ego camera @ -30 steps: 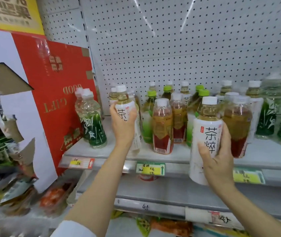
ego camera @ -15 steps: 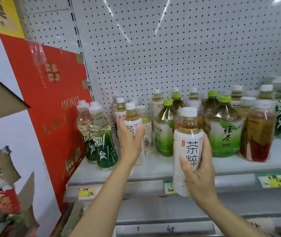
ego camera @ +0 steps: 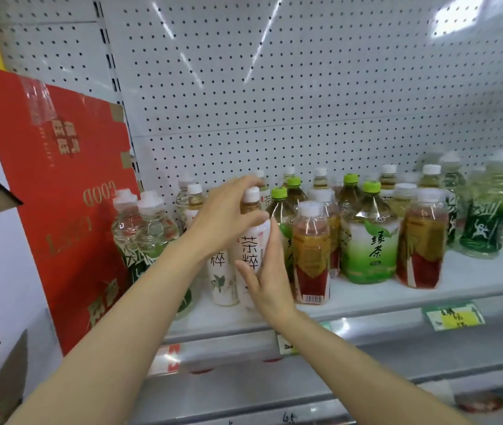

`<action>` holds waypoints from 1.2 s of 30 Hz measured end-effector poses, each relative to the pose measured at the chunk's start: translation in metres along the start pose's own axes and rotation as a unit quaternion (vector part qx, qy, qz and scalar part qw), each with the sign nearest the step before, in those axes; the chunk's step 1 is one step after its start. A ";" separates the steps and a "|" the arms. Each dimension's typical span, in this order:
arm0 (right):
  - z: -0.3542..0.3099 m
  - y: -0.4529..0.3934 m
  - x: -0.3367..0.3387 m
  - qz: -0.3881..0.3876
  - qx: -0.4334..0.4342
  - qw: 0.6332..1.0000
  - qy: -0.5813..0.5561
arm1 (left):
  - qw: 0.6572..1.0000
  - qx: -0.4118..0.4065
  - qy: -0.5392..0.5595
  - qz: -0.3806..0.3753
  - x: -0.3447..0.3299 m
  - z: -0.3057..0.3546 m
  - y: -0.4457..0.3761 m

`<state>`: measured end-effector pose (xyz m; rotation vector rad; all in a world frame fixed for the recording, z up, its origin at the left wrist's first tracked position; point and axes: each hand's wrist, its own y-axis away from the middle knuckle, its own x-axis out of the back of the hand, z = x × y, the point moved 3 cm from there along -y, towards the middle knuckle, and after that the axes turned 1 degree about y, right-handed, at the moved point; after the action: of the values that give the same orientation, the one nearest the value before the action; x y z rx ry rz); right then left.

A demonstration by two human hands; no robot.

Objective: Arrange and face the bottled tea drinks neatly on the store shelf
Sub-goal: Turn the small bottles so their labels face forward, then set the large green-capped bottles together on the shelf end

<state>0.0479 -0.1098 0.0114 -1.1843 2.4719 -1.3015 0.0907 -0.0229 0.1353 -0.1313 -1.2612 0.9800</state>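
White and tall, the tea bottle (ego camera: pixel 251 253) with the black letters stands upright near the front edge of the shelf (ego camera: pixel 397 294). We have both of our hands on it. Our left hand (ego camera: pixel 228 217) is up high, with its fingers curled around the neck, just under the white cap. Our right hand (ego camera: pixel 267 276) is lower down, with straight fingers pressed flat against the right side of the bottle and the thumb across the front.

Just to the left stands another white bottle (ego camera: pixel 221 280) of the same kind, partly hidden behind our left arm. More white-capped bottles stand behind it. Just to the right is a red and amber bottle (ego camera: pixel 310 256) with a white cap. Next to that one is a green tea bottle (ego camera: pixel 369 237) with a green cap, and then one more red and amber bottle (ego camera: pixel 421 240). Clear bottles with dark green labels (ego camera: pixel 483 228) stand far to the right, and two more (ego camera: pixel 143 228) stand to the left.

A big red box (ego camera: pixel 69 194) leans at the left end of the shelf. A yellow price tag (ego camera: pixel 454 315) sits on the shelf's front rail.
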 end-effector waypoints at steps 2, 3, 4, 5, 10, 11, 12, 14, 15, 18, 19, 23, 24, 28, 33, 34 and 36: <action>0.003 -0.003 0.001 -0.008 -0.002 0.999 0.033 | 0.999 -0.017 -0.026 0.017 0.001 -0.003 -0.008; 0.005 -0.004 0.002 -0.015 -0.009 0.999 0.046 | 0.999 -0.019 -0.029 0.019 -0.001 -0.004 -0.010; 0.006 -0.005 0.004 -0.021 -0.020 0.998 0.058 | 0.999 -0.017 -0.026 0.018 -0.005 -0.006 -0.011; 0.009 -0.005 0.006 -0.024 -0.033 0.997 0.066 | 1.000 -0.015 -0.024 0.013 -0.009 -0.008 -0.012; 0.012 0.010 0.018 0.009 -0.004 0.992 0.125 | 0.999 -0.016 -0.052 -0.006 -0.020 -0.012 -0.022; 0.010 0.014 0.023 0.033 0.024 0.989 0.139 | 0.998 -0.011 -0.058 -0.007 -0.020 -0.012 -0.024; 0.008 0.017 0.029 0.064 0.060 0.984 0.153 | 0.998 -0.006 -0.066 -0.012 -0.020 -0.012 -0.027; 0.003 0.018 0.045 0.121 0.134 0.966 0.184 | 0.996 0.000 -0.084 -0.026 -0.020 -0.010 -0.029; 0.003 0.016 0.054 0.143 0.152 0.957 0.202 | 0.995 0.001 -0.090 -0.032 -0.020 -0.009 -0.030; 0.017 0.003 0.082 0.173 0.063 0.956 0.228 | 0.991 -0.004 -0.117 -0.056 -0.018 -0.004 -0.033; 0.025 -0.001 0.087 0.159 0.011 0.961 0.227 | 0.989 -0.004 -0.133 -0.068 -0.018 -0.003 -0.035; 0.042 -0.001 0.084 0.048 -0.115 0.980 0.156 | 0.984 0.010 -0.166 -0.063 -0.021 0.009 -0.053; 0.044 0.000 0.081 0.041 -0.124 0.982 0.138 | 0.983 0.007 -0.173 -0.055 -0.024 0.014 -0.061; 0.045 -0.001 0.085 0.049 -0.129 0.989 0.053 | 0.963 0.032 -0.241 -0.113 -0.044 0.028 -0.092; 0.037 0.010 0.128 0.052 -0.087 0.995 0.007 | 0.937 0.060 -0.290 -0.183 -0.070 0.034 -0.105; 0.034 0.011 0.139 0.054 -0.075 0.996 0.007 | 0.934 0.063 -0.300 -0.181 -0.072 0.036 -0.107; 0.030 0.012 0.163 0.064 -0.048 0.997 0.013 | 0.931 0.076 -0.312 -0.172 -0.075 0.039 -0.110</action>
<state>-0.0591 -0.2358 0.0239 -1.0156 2.6071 -1.1837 0.1196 -0.1567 0.1577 0.5506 -1.7041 0.8290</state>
